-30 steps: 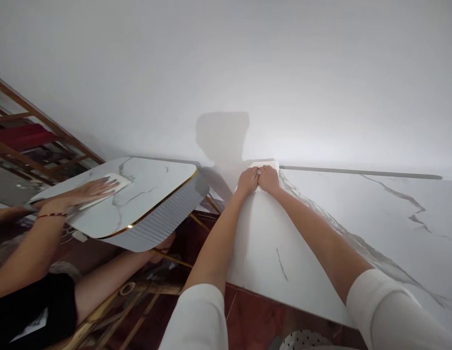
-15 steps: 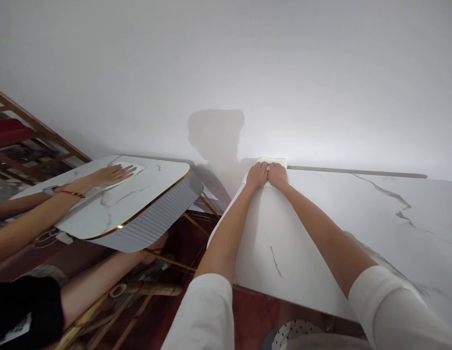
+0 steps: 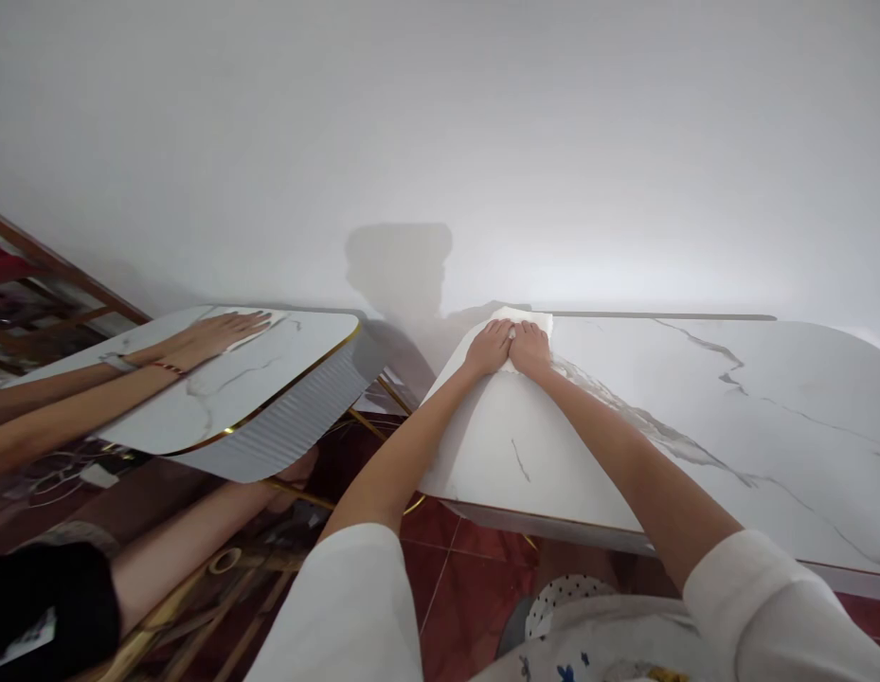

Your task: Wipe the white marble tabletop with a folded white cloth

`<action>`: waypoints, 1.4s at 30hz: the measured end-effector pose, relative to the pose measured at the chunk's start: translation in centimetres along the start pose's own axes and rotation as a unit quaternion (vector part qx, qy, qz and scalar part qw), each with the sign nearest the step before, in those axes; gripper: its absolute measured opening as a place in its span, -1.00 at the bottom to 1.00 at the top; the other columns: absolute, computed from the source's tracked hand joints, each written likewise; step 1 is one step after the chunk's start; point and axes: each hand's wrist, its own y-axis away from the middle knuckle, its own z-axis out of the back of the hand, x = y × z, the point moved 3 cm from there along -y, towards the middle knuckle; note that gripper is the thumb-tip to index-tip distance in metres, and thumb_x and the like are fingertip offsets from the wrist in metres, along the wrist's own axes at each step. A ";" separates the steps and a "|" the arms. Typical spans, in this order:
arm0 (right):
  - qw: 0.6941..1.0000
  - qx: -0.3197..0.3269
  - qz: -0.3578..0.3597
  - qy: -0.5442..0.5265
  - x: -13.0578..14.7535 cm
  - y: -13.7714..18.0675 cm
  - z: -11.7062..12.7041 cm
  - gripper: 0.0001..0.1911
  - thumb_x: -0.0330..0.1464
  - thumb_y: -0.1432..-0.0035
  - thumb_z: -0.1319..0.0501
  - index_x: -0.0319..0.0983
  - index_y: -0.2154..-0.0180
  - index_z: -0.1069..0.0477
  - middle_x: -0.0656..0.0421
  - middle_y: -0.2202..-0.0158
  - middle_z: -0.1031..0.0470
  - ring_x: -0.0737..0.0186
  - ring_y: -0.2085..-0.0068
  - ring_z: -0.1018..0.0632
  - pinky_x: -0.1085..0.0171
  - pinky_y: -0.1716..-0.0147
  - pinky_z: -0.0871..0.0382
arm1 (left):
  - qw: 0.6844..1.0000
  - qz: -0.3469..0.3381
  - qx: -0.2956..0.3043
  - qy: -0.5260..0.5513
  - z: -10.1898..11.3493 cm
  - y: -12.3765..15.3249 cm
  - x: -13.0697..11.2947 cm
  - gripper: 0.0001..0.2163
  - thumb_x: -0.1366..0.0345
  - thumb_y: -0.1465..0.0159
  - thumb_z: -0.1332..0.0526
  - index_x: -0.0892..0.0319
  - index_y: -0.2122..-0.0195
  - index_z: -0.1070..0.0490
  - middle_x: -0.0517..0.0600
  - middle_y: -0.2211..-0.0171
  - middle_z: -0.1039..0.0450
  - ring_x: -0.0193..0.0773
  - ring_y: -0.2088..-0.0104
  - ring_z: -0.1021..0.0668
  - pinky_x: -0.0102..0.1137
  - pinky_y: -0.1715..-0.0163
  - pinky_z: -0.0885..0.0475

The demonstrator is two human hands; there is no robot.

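At the far left end of a white marble-patterned tabletop (image 3: 602, 346), close to the wall, my left hand (image 3: 491, 347) and my right hand (image 3: 530, 349) lie side by side, thumbs together. Both press down on a thin white cloth (image 3: 543, 322), their fingers curled over it. The cloth's far edge shows beyond my fingertips; the rest is hidden under the hands. Whether it is fabric or paper, I cannot tell. Grey veins run across the tabletop to the right of my arms.
Left stands a second marble-patterned table (image 3: 247, 384) with a gold rim and ribbed side. A co-worker's hands (image 3: 223, 333) lie on it over something white. Bamboo furniture (image 3: 190, 606) stands low at left. A white wall (image 3: 588, 142) rises behind both tables.
The view has shifted slightly, showing more red floor and the table's front edge. My hands stay together on the cloth, slightly nearer me. The co-worker's hands have slid a little.
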 end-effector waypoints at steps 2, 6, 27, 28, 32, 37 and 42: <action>1.000 -0.006 -0.002 -0.002 0.4 1.0 0.2 -0.63 -0.49 -0.30 0.05 -0.36 -0.08 -0.32 -0.03 -0.09 -0.39 0.05 -0.14 -0.31 0.13 -0.11 -0.15 | 1.000 -0.001 -0.003 0.003 0.3 0.9 -0.4 -0.60 0.33 -0.36 0.17 0.30 -0.14 -0.23 0.18 -0.19 -0.29 -0.13 -0.23 -0.28 -0.19 -0.26 -0.14; 1.000 -0.021 -0.011 -0.016 1.4 3.2 0.5 -0.66 -0.48 -0.29 0.04 -0.34 -0.04 -0.35 -0.03 -0.09 -0.40 0.06 -0.14 -0.31 0.13 -0.11 -0.15 | 1.000 0.007 -0.007 0.008 1.0 3.0 -1.1 -0.59 0.31 -0.36 0.18 0.24 -0.15 -0.23 0.13 -0.20 -0.29 -0.15 -0.23 -0.29 -0.19 -0.27 -0.15; 0.998 0.052 0.038 -0.023 9.1 15.1 2.8 -0.61 -0.47 -0.33 0.07 -0.43 -0.13 -0.25 -0.13 -0.25 -0.23 0.01 -0.27 -0.18 0.08 -0.18 -0.05 | 0.999 0.030 -0.024 -0.033 6.2 16.8 -4.7 -0.60 0.31 -0.33 0.16 0.28 -0.09 -0.27 0.20 -0.14 -0.34 -0.14 -0.20 -0.35 -0.16 -0.28 -0.16; 0.997 0.052 0.047 -0.022 9.3 15.5 2.9 -0.60 -0.47 -0.34 0.07 -0.44 -0.14 -0.25 -0.14 -0.25 -0.22 0.00 -0.27 -0.18 0.07 -0.19 -0.04 | 0.998 0.036 -0.028 -0.034 6.4 17.3 -5.0 -0.60 0.31 -0.32 0.16 0.29 -0.09 -0.27 0.21 -0.14 -0.35 -0.13 -0.19 -0.35 -0.15 -0.28 -0.16; 0.995 0.063 0.070 -0.032 9.1 17.1 3.7 -0.59 -0.45 -0.35 0.08 -0.44 -0.15 -0.24 -0.14 -0.26 -0.21 0.00 -0.28 -0.18 0.07 -0.20 -0.05 | 0.996 0.065 -0.053 -0.035 7.0 18.7 -6.9 -0.62 0.33 -0.30 0.13 0.28 -0.06 -0.29 0.21 -0.11 -0.37 -0.09 -0.17 -0.37 -0.13 -0.27 -0.19; 0.992 0.076 0.093 -0.028 6.9 18.6 5.4 -0.58 -0.45 -0.33 0.08 -0.42 -0.17 -0.24 -0.09 -0.26 -0.23 -0.01 -0.27 -0.20 0.06 -0.21 -0.06 | 0.994 0.077 -0.067 -0.024 6.8 18.7 -10.4 -0.65 0.36 -0.29 0.08 0.27 -0.05 -0.31 0.24 -0.08 -0.38 -0.02 -0.16 -0.38 -0.08 -0.26 -0.19; 0.994 0.067 0.091 -0.007 3.4 17.3 6.8 -0.59 -0.45 -0.32 0.07 -0.39 -0.14 -0.27 -0.05 -0.25 -0.26 -0.01 -0.26 -0.22 0.06 -0.19 -0.10 | 0.994 0.083 -0.072 -0.003 5.1 15.4 -12.2 -0.66 0.35 -0.28 0.04 0.27 -0.04 -0.32 0.23 -0.08 -0.37 0.00 -0.16 -0.36 -0.03 -0.21 -0.22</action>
